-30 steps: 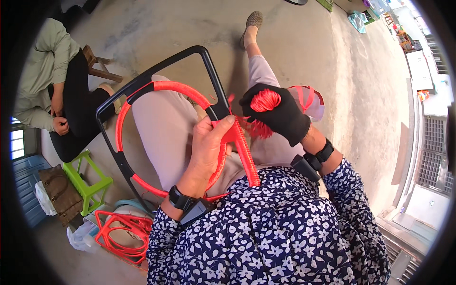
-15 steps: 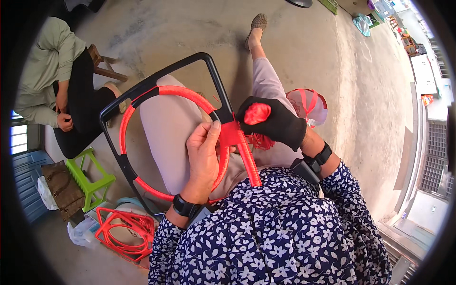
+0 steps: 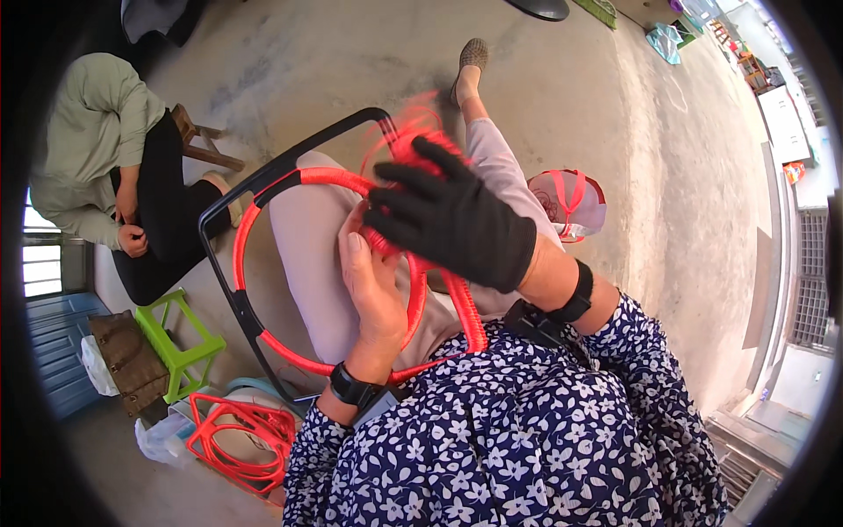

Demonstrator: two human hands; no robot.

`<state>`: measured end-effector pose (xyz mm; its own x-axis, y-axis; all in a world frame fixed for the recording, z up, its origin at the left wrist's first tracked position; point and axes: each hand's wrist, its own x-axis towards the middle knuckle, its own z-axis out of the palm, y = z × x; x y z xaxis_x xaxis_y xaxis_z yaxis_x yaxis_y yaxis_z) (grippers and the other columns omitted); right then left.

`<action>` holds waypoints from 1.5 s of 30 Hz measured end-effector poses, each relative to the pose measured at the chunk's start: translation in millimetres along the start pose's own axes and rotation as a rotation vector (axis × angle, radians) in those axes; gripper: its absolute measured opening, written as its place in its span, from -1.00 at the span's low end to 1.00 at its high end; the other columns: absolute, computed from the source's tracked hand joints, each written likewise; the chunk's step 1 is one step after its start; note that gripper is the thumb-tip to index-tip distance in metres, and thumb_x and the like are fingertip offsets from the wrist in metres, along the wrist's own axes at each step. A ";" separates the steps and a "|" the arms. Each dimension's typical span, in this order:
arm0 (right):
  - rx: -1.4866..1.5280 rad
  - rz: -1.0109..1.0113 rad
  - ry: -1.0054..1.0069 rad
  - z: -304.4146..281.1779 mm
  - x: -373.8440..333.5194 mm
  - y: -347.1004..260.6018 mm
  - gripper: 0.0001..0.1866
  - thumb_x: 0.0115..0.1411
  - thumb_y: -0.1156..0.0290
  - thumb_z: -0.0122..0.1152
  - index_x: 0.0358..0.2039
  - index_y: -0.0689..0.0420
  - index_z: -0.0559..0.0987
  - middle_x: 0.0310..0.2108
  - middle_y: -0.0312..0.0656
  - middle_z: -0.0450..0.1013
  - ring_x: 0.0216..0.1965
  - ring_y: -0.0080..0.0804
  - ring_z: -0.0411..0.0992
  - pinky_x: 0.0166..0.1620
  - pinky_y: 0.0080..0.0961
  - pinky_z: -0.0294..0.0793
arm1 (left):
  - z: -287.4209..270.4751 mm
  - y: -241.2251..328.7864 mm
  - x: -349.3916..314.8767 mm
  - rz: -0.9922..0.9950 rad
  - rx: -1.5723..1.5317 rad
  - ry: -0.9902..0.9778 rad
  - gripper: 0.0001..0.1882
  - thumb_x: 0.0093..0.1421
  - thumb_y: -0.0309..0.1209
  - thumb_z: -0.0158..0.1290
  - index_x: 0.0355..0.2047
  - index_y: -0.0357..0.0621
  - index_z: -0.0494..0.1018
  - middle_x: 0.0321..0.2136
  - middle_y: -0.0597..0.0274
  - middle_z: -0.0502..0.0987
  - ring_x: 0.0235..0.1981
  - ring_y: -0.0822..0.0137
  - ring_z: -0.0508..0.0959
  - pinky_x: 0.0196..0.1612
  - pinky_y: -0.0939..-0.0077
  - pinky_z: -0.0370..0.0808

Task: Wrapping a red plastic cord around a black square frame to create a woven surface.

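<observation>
A black rectangular frame (image 3: 329, 132) with a round ring (image 3: 239, 246) wrapped in glossy red cord lies tilted across my lap. My left hand (image 3: 373, 290), bare, grips the ring's right side, thumb up in front; its other fingers are mostly hidden. Over the same spot crosses my right hand (image 3: 457, 220) in a black glove, fingers bent and apart. A loose bundle of red cord (image 3: 423, 132), blurred by motion, shows beneath and beyond the glove, seemingly held under it. A red-wrapped bar (image 3: 465, 312) runs from the ring toward my waist.
At the left a person (image 3: 105, 149) in a light green top sits by a wooden stool (image 3: 198, 145). Nearby stand a green plastic stool (image 3: 189, 342), a brown bag (image 3: 127, 360) and several red frames (image 3: 241, 439). A transparent red-handled bag (image 3: 571, 206) lies beyond my right arm.
My right hand has swung left and up over the ring, carrying the red cord bundle from the ring's right side to its top. My left hand stays at the ring, its thumb shifted.
</observation>
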<state>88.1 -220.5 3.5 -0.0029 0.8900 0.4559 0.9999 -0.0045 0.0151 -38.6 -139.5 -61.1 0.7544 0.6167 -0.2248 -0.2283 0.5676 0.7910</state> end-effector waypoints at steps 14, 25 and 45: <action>1.287 0.609 -0.093 49.3 -50.0 14.5 -0.65 0.11 0.32 0.30 -0.11 0.16 0.51 -0.21 -0.18 0.53 -0.17 -0.41 0.48 -0.07 -0.45 0.45 | -22.0 -23.8 7.3 -0.236 0.034 0.167 -0.68 0.29 -0.44 -0.07 0.03 -0.24 0.38 -0.07 0.22 0.48 -0.08 0.40 0.49 -0.01 0.49 0.44; 1.396 0.795 -0.192 45.6 -75.2 27.7 -0.67 0.14 0.35 0.30 -0.11 0.19 0.51 -0.25 -0.31 0.49 -0.21 -0.56 0.43 -0.12 -0.55 0.44 | -16.0 -11.0 12.5 -0.405 -0.416 -0.033 -0.68 0.34 -0.31 -0.09 0.00 -0.22 0.40 -0.08 0.19 0.51 -0.06 0.35 0.48 0.05 0.43 0.39; 1.527 1.251 -0.018 37.5 -70.4 -0.9 -0.73 0.20 0.41 0.21 -0.13 0.28 0.54 -0.25 -0.23 0.53 -0.21 -0.57 0.46 -0.11 -0.56 0.46 | -26.4 -19.0 9.6 -0.615 -0.265 -0.061 -0.63 0.37 -0.25 -0.16 0.01 -0.29 0.37 -0.20 0.05 0.56 -0.22 0.18 0.58 -0.15 0.29 0.56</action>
<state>88.0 -266.1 -62.0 0.5825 0.7046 -0.4053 -0.3796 -0.2051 -0.9021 -43.2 -130.0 -93.3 0.8271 0.1109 -0.5510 0.1163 0.9254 0.3608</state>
